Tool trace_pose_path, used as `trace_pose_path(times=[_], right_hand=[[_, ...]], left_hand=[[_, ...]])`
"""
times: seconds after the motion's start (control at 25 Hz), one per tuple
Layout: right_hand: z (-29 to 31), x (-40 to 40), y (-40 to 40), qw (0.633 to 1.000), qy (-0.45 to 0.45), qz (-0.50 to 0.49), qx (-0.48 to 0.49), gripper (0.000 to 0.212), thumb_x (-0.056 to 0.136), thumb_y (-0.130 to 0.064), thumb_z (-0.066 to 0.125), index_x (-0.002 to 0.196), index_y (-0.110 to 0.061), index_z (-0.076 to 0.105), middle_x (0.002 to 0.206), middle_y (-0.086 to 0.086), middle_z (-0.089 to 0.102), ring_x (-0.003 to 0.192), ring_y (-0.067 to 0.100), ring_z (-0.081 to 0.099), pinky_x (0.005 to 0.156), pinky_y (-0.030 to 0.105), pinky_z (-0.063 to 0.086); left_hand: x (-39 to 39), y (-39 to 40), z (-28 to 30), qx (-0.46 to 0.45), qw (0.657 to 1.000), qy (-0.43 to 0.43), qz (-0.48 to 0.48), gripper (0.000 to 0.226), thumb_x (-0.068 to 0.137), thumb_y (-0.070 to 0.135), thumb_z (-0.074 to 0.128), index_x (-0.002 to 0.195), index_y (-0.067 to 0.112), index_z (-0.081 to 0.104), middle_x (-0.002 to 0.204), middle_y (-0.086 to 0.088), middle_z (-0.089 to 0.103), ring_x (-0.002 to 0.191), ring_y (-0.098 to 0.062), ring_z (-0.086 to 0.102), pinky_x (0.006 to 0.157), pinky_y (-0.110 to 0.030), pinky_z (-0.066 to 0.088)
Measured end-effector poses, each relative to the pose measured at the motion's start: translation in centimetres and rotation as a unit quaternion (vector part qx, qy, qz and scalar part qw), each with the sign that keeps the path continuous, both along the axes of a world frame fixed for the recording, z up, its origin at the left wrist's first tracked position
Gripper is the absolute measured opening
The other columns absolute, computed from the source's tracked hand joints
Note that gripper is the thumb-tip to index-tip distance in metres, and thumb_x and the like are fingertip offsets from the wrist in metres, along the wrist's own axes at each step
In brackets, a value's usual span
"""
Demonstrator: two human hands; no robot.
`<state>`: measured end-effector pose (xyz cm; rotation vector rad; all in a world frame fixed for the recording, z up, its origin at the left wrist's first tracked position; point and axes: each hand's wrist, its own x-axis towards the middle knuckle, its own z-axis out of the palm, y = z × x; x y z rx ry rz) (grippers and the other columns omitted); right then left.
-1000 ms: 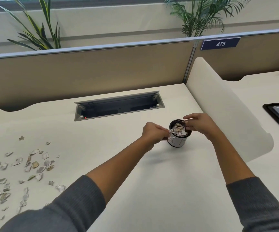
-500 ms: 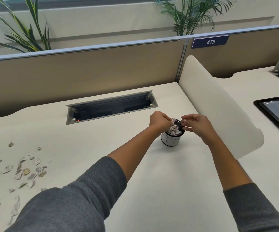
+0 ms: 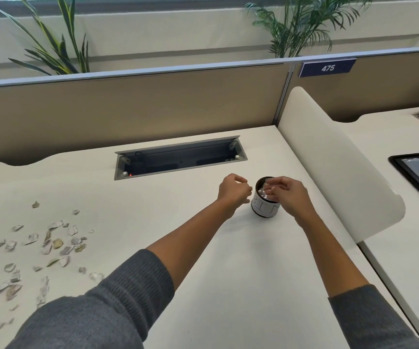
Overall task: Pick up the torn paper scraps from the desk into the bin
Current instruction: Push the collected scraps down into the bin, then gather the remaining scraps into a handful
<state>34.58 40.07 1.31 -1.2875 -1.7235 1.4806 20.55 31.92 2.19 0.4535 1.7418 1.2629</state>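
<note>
— How many bins?
— One bin (image 3: 265, 207), just right of the cable tray (image 3: 179, 157) — and that tray is the only one on this desk (image 3: 228, 273).
— Hands?
— Two: the left hand (image 3: 234, 190) just left of the bin, the right hand (image 3: 289, 195) over its rim.
— And scraps?
— Several dozen paper scraps (image 3: 39, 250), too small and blurred for an exact count, scattered well left of the bin.
— Plants?
— Two plants (image 3: 301, 23) behind the partition (image 3: 127, 107).
</note>
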Motion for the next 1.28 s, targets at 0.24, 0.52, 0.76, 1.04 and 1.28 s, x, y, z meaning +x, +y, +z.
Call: trace_pose_path(times=[0.24,0.52,0.76,1.04,1.28], right_hand=[[-0.4,-4.6,-4.8,0.997,0.002,0.074,0.013,0.023,0.093,0.003,0.049,0.103,-0.004,0.068,0.095,0.012,0.072,0.087,0.022,0.07,0.067,0.018,0.057],[-2.0,-9.0,-13.5,0.985,-0.032,0.166,0.018,0.023,0.091,-0.004,0.054,0.096,-0.016,0.072,0.091,0.002,0.074,0.085,0.017,0.071,0.078,0.027,0.059],[-4.8,-11.1,-22.8,0.955,-0.087,0.283,0.007,0.015,0.089,-0.019,0.064,0.1,-0.027,0.069,0.101,-0.01,0.07,0.086,0.008,0.068,0.072,0.024,0.056],[-6.7,-9.8,-31.2,0.832,-0.216,0.508,0.051,0.077,0.062,-0.05,0.086,0.126,-0.039,0.045,0.118,-0.016,0.044,0.096,0.003,0.055,0.086,0.03,0.052],[-7.3,-7.9,-35.6,0.741,-0.259,0.603,0.14,0.097,0.06,-0.033,0.09,0.135,-0.041,0.029,0.126,-0.016,0.033,0.093,0.012,0.053,0.077,0.036,0.053]], left_hand=[[-3.1,-7.5,-0.7,0.003,0.996,0.056,0.063,0.013,0.084,0.01,0.06,0.097,0.013,0.06,0.099,-0.01,0.072,0.09,-0.021,0.071,0.085,-0.042,0.059],[-9.4,-19.3,-1.6,-0.014,0.983,0.15,0.106,0.024,0.083,0.005,0.046,0.086,0.015,0.068,0.089,0.002,0.075,0.089,-0.015,0.07,0.083,-0.037,0.059],[-14.5,-30.6,-4.6,-0.087,0.962,0.251,0.059,0.017,0.089,0.011,0.053,0.101,0.019,0.063,0.109,0.008,0.067,0.108,-0.012,0.06,0.085,-0.026,0.048],[-13.6,-40.5,-6.3,-0.145,0.892,0.327,-0.276,0.088,0.064,0.061,0.079,0.138,0.039,0.037,0.154,0.017,0.02,0.144,-0.001,0.007,0.119,-0.03,0.017],[-13.0,-44.7,-8.1,-0.128,0.785,0.421,-0.437,0.127,0.047,0.07,0.08,0.149,0.045,0.009,0.16,0.02,-0.014,0.144,-0.007,-0.028,0.117,-0.033,-0.01]])
